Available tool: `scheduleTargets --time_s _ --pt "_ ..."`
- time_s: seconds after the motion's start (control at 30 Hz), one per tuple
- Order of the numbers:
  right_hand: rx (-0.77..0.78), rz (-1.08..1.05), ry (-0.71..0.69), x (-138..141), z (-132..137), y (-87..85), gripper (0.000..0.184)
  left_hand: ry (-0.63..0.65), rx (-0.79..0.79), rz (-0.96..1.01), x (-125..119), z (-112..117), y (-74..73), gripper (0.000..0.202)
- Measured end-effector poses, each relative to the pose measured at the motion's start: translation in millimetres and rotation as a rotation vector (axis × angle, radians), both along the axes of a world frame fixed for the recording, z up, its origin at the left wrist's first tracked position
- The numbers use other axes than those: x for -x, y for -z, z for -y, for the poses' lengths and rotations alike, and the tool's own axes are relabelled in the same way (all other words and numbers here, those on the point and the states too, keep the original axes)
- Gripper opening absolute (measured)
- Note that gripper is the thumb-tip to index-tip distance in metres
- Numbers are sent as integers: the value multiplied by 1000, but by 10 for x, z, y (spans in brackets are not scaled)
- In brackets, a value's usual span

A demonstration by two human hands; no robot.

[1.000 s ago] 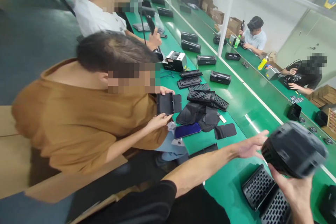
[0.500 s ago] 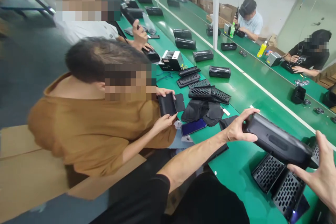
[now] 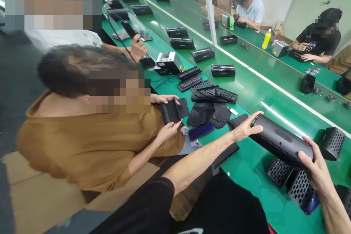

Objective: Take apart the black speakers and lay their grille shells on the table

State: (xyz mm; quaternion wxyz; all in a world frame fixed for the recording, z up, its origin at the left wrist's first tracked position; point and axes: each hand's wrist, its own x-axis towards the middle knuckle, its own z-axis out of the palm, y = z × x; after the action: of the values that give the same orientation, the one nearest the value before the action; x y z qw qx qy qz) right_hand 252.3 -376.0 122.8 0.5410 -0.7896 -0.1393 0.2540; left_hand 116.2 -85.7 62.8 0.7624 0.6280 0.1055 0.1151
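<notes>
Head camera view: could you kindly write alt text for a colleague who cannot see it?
A left hand and right hand grip a long black cylindrical speaker above a green workbench; a co-worker in a brown shirt handles a flat black case.

matt black plastic speaker casing (image 3: 282,142), perforated black plastic grilles (image 3: 278,172), matt black cloth pieces (image 3: 200,115), glossy green surface (image 3: 246,95)

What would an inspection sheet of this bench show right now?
surface: green bench, in use.
job's things: black speaker, held above two grille panels.
clutter: phone beside the panels; black fabric pieces further along.
hands: left hand and right hand grip the speaker's ends.
cables: blue cable on the bench, near a co-worker.
surroundings: more people at parallel benches; cartons beyond.
</notes>
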Motion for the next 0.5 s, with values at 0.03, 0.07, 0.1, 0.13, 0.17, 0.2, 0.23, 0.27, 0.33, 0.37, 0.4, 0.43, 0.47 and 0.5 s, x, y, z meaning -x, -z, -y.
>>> scheduleTargets --time_s 0.03,0.07,0.1,0.13,0.17,0.2,0.23,0.27,0.33,0.37,0.4,0.43,0.47,0.5 --pt "-10 -123 24 -1 4 57 90 38 19 -48 -12 -5 73 103" --pt "-15 -216 44 13 6 105 89 62 40 -91 -18 -2 134 102" --pt "-12 -272 52 38 7 143 89 58 60 -126 -18 11 181 101" --pt "-11 -292 56 69 8 174 91 32 76 -153 -15 34 215 97" --pt "-13 -290 57 99 8 200 93 -9 90 -175 -10 63 239 93" --pt "-17 -284 57 123 7 224 96 -53 103 -193 -7 96 256 88" --pt "-17 -286 61 139 6 248 98 -88 115 -210 -5 129 269 83" --pt "-15 -296 71 144 4 271 99 -111 127 -228 -5 156 283 79" --pt "6 -336 90 125 0 316 98 -123 160 -268 -7 185 321 74" --pt "25 -354 90 104 -2 334 98 -120 185 -289 -8 185 349 74" --pt "47 -363 87 79 -5 347 98 -107 221 -307 -7 178 382 77" --pt "68 -368 80 51 -8 353 96 -83 266 -319 -5 166 419 83" --pt "83 -369 70 23 -13 352 94 -56 312 -323 -2 153 457 93" --pt "95 -367 62 -7 -21 348 91 -28 350 -318 0 140 493 104"
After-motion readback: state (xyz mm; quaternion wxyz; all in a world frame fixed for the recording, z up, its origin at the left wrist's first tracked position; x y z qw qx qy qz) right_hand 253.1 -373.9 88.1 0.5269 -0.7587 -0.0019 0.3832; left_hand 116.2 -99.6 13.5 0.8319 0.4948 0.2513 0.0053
